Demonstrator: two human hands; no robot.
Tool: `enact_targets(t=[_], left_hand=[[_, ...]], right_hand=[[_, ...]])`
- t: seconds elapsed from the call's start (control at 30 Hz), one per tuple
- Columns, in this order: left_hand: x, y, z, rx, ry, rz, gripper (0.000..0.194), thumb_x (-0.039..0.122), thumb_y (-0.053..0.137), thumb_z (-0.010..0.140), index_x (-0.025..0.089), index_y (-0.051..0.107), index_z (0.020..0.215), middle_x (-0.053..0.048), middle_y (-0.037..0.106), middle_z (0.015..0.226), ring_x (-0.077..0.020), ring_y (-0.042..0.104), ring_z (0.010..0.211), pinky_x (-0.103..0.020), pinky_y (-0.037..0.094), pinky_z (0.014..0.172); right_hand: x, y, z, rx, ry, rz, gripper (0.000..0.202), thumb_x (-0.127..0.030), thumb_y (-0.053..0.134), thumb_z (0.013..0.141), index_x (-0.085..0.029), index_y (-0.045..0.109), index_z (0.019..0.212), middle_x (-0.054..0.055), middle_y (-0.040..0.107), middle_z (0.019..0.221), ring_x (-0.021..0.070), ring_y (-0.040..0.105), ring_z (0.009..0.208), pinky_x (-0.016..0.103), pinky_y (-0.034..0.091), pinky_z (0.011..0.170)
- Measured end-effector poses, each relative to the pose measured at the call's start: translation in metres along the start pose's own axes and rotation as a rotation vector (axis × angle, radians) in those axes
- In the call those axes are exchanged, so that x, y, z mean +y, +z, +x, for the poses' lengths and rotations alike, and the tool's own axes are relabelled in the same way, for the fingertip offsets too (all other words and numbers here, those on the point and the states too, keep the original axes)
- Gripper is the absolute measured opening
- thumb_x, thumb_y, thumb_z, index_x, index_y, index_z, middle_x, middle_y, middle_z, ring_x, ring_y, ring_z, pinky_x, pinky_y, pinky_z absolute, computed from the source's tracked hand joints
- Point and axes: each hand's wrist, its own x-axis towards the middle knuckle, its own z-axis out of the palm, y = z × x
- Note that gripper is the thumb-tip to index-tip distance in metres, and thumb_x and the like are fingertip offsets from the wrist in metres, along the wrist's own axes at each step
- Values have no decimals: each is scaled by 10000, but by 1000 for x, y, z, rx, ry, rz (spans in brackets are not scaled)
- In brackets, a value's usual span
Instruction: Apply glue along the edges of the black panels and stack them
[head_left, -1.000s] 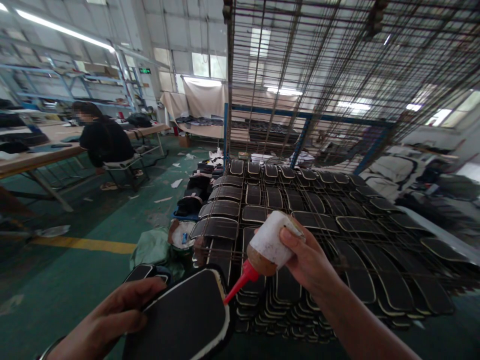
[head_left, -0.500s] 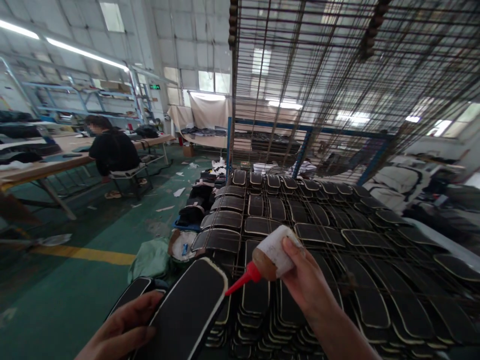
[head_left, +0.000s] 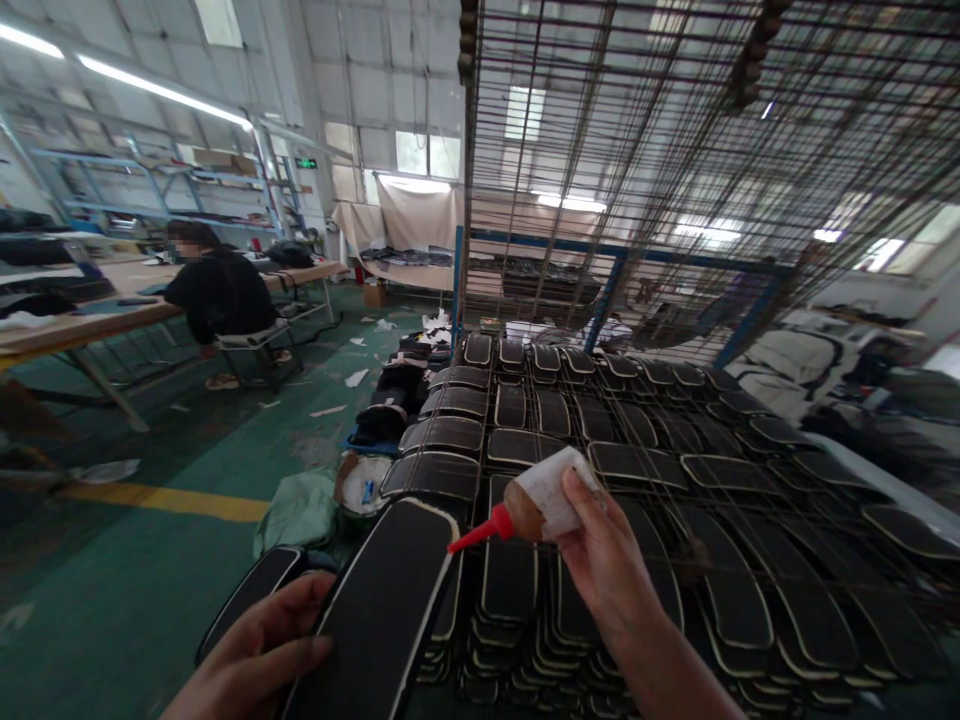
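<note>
My left hand grips the left edge of a long black panel with rounded corners and a pale line along its rim. A whitish squeeze bottle with brown contents and a red nozzle is in the grasp of my right hand. The nozzle tip points left and meets the panel's right edge near the upper corner. Another black panel lies behind my left fingers.
Many pale-edged black panels lie in rows on a wire rack, beneath raised wire grids. A green bag and a tub stand left of it. Further left a person sits at a long table.
The panel and my left hand have shifted slightly up and right. The bottle's nozzle tip has moved up along the panel's edge toward its upper corner.
</note>
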Motion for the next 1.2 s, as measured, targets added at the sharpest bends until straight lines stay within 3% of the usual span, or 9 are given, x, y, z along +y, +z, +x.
enact_targets(t=[0.23,0.43,0.67,0.9,1.03,1.2], left_hand=[[5,11,0,-20,-32,-39,354,130,849,627,198,719,949,-77,808,888,-267,749,672,-356,615,592],[13,24,-4,23,-7,-65,353,97,824,628,187,669,931,-34,782,810,-238,743,642,-333,619,568],[15,22,3,35,-18,17,367,91,752,696,176,577,1007,-99,781,845,-232,732,606,-342,607,559],[16,19,10,112,16,-21,308,71,731,682,170,597,941,-58,748,716,-227,714,542,-342,607,518],[18,20,14,168,29,-49,256,44,706,677,161,612,885,-66,738,680,-229,709,530,-339,602,498],[21,18,17,205,54,-48,199,44,678,700,151,623,858,-73,723,649,-222,692,510,-338,593,483]], right_hand=[[5,4,-13,-33,-13,-23,426,-443,920,727,-197,727,1016,33,641,867,169,565,750,209,516,604],[6,9,-23,-75,-9,-38,383,-423,921,723,-223,738,993,29,642,863,179,581,755,224,527,617],[13,9,-32,-115,10,-62,468,-465,909,720,-218,710,1064,57,667,942,214,609,831,268,538,696],[18,4,-43,-244,14,-93,463,-432,864,790,-247,661,1163,56,660,997,214,619,862,275,529,730],[18,2,-48,-377,-14,-117,466,-412,802,858,-247,601,1245,100,672,1075,273,631,955,358,536,800],[21,-3,-52,-490,-36,-171,529,-422,761,889,-245,521,1325,131,656,1128,316,627,983,380,536,751]])
